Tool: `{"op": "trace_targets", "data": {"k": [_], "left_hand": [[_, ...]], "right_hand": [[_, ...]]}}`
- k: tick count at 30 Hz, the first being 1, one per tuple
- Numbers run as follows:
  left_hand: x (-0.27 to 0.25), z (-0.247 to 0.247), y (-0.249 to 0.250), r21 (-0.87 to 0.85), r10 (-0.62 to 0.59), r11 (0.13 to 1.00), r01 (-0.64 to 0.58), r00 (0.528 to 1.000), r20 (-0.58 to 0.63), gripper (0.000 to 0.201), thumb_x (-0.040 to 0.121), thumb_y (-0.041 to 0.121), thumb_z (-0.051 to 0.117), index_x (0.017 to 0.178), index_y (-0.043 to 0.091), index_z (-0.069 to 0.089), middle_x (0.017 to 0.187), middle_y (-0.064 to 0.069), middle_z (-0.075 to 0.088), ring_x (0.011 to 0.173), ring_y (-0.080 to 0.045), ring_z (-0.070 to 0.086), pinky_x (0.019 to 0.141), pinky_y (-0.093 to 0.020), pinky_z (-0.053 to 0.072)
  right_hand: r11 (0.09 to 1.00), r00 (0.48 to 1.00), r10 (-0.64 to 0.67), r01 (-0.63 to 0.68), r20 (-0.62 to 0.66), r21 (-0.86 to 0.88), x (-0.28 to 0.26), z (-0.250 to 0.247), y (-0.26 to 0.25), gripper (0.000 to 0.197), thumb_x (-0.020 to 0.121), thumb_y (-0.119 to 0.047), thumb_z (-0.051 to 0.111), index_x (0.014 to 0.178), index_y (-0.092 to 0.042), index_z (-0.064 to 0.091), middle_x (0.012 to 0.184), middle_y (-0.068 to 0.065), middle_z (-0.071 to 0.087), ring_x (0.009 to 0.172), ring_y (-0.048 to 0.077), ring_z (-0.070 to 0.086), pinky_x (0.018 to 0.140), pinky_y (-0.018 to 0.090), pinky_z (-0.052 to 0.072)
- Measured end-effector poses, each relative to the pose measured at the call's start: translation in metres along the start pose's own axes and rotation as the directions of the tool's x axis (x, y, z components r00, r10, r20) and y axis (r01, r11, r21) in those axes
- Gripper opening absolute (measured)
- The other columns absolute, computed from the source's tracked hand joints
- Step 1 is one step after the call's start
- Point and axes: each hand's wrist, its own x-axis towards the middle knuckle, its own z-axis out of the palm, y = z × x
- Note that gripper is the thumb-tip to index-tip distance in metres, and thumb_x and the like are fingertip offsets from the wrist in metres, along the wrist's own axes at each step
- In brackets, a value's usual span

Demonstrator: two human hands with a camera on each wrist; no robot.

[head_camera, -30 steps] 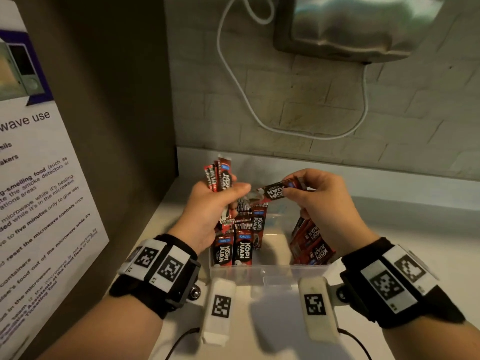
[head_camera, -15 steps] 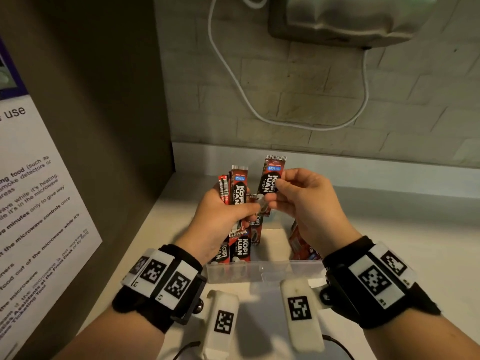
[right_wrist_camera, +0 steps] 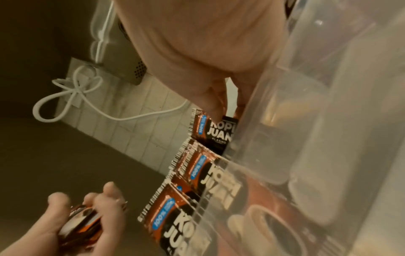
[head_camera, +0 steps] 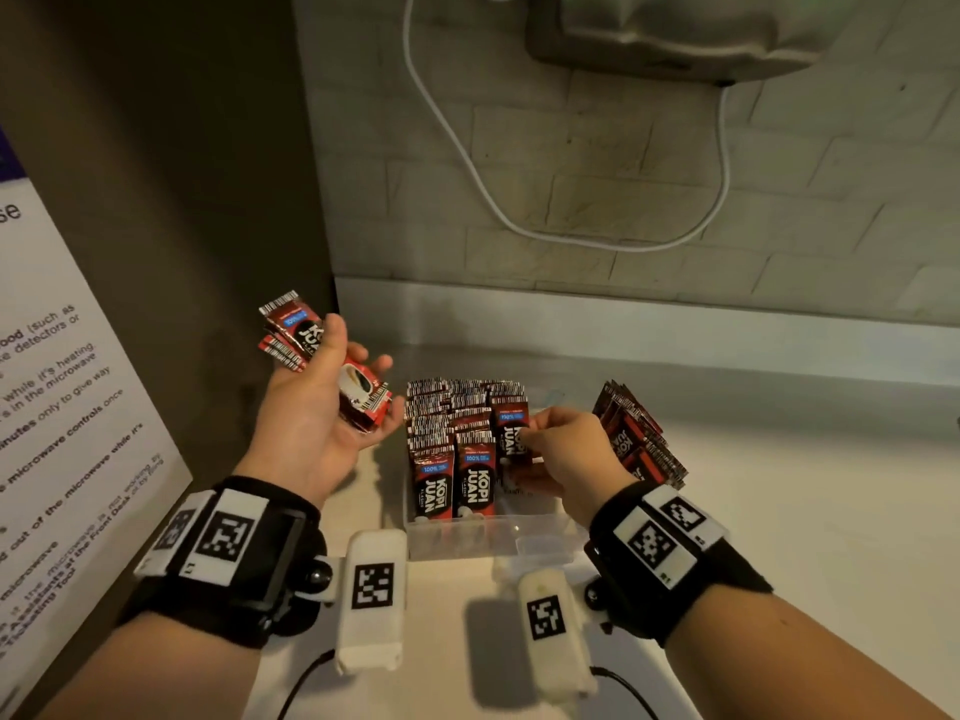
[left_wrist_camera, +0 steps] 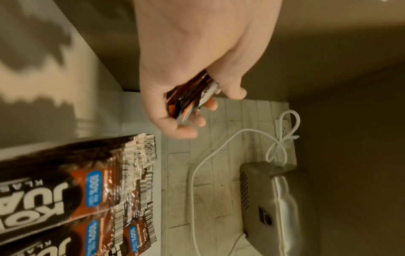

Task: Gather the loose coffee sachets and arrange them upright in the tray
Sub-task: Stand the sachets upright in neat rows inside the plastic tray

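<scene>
Left hand [head_camera: 317, 407]: palm up, raised, fingers curled round a sachet bundle [head_camera: 332, 363] | Right hand [head_camera: 569, 454]: lower, palm down, fingertips pinching one upright sachet [head_camera: 511, 433]

Coffee sachets [head_camera: 435, 480]: glossy printed foil film with crimped, ridged end seals. Tray [head_camera: 488, 537]: clear, smooth plastic (translucent walls). Counter [head_camera: 779, 511]: smooth, matt pale surface. Wall [head_camera: 623, 174]: matt, rough brick-pattern tile. Wall-mounted unit [head_camera: 701, 28]: brushed metal, soft sheen. Cable [head_camera: 467, 158]: smooth white plastic.
</scene>
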Motion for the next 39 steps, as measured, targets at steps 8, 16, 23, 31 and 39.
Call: {"op": "trace_targets", "data": {"k": [8,16,23,31,39], "left_hand": [[-0.003,-0.011,-0.007,-0.017,-0.058,0.998,0.058,0.998,-0.01,0.016,0.079,0.031,0.073,0.081,0.026,0.058,0.071,0.007,0.061,0.07,-0.01,0.062,0.059,-0.031,0.05],[-0.005,-0.012,-0.01,-0.01,-0.063,0.998,0.063,0.998,0.025,0.016,0.077,0.024,0.072,0.082,0.027,0.057,0.072,0.006,0.062,0.068,-0.01,0.063,0.058,-0.031,0.05],[-0.009,-0.007,-0.012,0.008,-0.089,0.996,0.088,0.995,0.051,0.017,0.078,0.021,0.072,0.084,0.028,0.057,0.07,0.007,0.063,0.069,-0.01,0.062,0.059,-0.03,0.049],[-0.012,-0.007,-0.008,0.027,-0.137,0.99,0.136,0.986,0.092,0.025,0.086,0.006,0.062,0.094,0.029,0.058,0.08,0.002,0.063,0.075,-0.014,0.063,0.053,-0.027,0.047],[-0.023,0.002,-0.003,0.104,-0.178,0.981,0.163,0.97,0.164,0.01,0.094,0.015,0.052,0.095,0.017,0.062,0.075,-0.004,0.069,0.068,-0.016,0.068,0.046,-0.027,0.047]], "right_hand": [[0.999,0.999,0.037,-0.037,0.033,-0.004,0.019,0.001,0.002,0.02,0.089,0.006,0.054,0.077,-0.009,0.048,0.094,0.021,0.06,0.101,0.045,0.064,0.084,0.058,0.054],[1.0,1.0,-0.006,0.006,0.02,-0.003,0.025,0.001,0.01,0.018,0.089,0.004,0.055,0.078,-0.01,0.051,0.089,0.017,0.063,0.097,0.04,0.066,0.085,0.057,0.054],[1.0,0.999,-0.02,0.021,0.038,-0.024,0.025,0.002,0.01,0.018,0.09,0.003,0.054,0.078,-0.01,0.051,0.092,0.018,0.064,0.094,0.038,0.066,0.087,0.054,0.054],[0.998,0.999,-0.049,0.049,-0.003,-0.029,0.024,0.003,0.011,0.021,0.088,0.004,0.058,0.078,-0.012,0.048,0.089,0.017,0.06,0.084,0.03,0.06,0.085,0.051,0.053],[0.969,0.964,-0.246,0.245,-0.099,-0.028,-0.003,-0.001,-0.014,0.017,0.089,-0.007,0.064,0.096,-0.014,0.05,0.087,0.007,0.059,0.067,0.024,0.063,0.06,0.033,0.055]]}}
